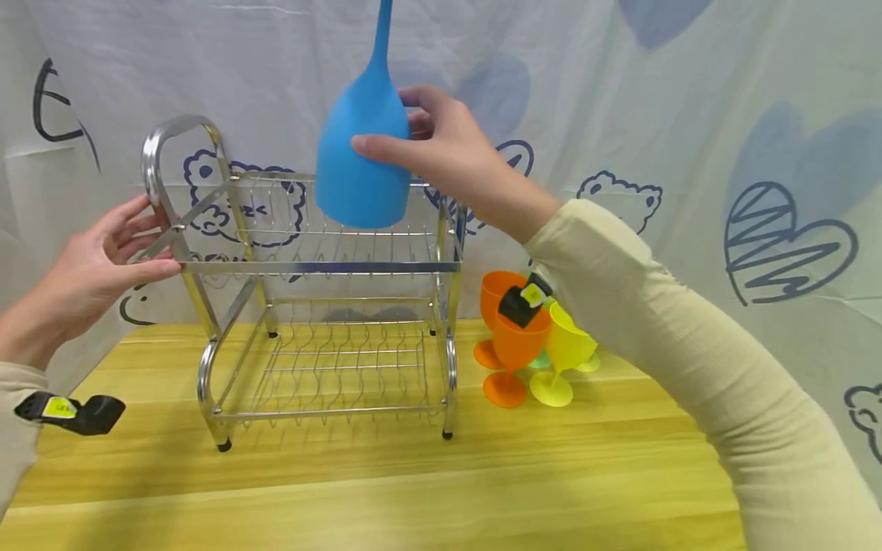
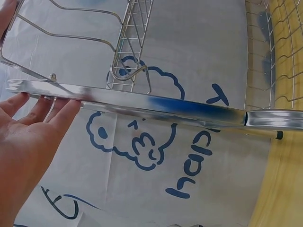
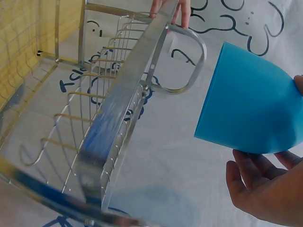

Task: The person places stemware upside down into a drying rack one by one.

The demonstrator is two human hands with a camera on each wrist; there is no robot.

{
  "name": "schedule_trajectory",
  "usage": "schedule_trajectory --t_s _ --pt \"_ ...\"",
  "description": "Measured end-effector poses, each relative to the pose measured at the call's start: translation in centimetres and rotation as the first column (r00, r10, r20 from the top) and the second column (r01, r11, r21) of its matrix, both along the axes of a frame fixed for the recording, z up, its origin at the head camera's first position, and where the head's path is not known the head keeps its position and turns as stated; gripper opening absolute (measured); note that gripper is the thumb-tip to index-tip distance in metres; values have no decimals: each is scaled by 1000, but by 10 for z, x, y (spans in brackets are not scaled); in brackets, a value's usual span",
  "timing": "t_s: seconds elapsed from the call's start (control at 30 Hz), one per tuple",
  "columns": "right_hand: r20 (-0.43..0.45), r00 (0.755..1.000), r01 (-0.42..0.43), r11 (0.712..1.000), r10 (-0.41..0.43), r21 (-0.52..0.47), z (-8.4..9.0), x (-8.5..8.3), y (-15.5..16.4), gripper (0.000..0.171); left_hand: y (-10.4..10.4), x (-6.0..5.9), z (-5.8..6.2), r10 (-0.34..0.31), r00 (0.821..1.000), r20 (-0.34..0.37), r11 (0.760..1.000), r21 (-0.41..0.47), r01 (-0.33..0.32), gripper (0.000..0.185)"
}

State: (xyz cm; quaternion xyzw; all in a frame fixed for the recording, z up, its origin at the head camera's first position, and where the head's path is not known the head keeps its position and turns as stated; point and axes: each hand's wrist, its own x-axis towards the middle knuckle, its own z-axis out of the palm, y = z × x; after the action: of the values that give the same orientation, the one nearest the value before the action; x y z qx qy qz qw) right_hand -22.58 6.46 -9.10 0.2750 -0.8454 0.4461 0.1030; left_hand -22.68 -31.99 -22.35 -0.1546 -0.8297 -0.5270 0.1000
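Two hands work: our right hand (image 1: 441, 153) grips the inverted blue glass (image 1: 361, 161) above the rack (image 1: 317, 268); our left hand (image 1: 103, 260), fingers straight, steadies its rail. We should lower the glass slowly, rim level.

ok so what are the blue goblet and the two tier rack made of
Blue goblet: probably plastic, matte and opaque, evenly coloured with no glassy glare; the right hand holds its bowl upside down. Rack: metal, likely chromed or stainless steel, since its bars mirror the blue and the printed backdrop. The left hand touches its rail.
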Motion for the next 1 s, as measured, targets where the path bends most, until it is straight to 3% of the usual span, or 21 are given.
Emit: schedule_trajectory --t_s 0.23,0.43,0.53,0.7,1.0 --pt "74 997 -3 999 7 -44 -3 -16 -32 72 -1 -2 -3 -56 998 -8 990 132 56 86" --pt "115 993 -8 999 4 38 -16 -25 -63 73 -3 0 -7 -69 997 -21 976 205 72 86" --pt "110 994 -10 999 4 47 -19 -29 -74 75 -3 1 -9 -59 998 -22 979 195 62 85" --pt "108 994 8 999 -13 46 -21 -33 -90 73 -1 1 -10 -2 999 -48 998 68 6 83" --pt "102 993 42 984 -60 175 -36 -42 -123 69 1 0 -9 54 998 -45 997 -52 -56 80"
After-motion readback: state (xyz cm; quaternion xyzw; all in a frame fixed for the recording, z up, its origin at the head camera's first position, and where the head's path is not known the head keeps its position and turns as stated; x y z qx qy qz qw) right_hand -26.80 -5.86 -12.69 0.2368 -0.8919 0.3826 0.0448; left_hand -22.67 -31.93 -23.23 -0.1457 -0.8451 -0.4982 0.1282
